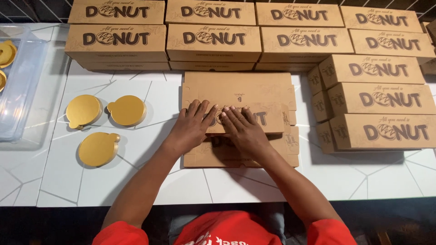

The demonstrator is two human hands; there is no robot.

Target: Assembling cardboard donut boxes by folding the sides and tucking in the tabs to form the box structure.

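Observation:
A flat, unfolded brown cardboard box blank (240, 90) lies on the white table (150, 181) in front of me. Both my hands rest palm down on a folded-over panel of it. My left hand (193, 124) presses the panel's left part with fingers spread. Beside it, my right hand (243, 129) presses the middle, fingers pointing away from me. The two hands nearly touch at the fingertips. Neither hand grips anything.
Assembled brown boxes are stacked in rows along the back (213, 41) and in a pile at the right (381, 131). Three round gold cake boards (97, 149) lie on the table at the left. A clear plastic tub (18, 81) with more gold boards stands at the far left.

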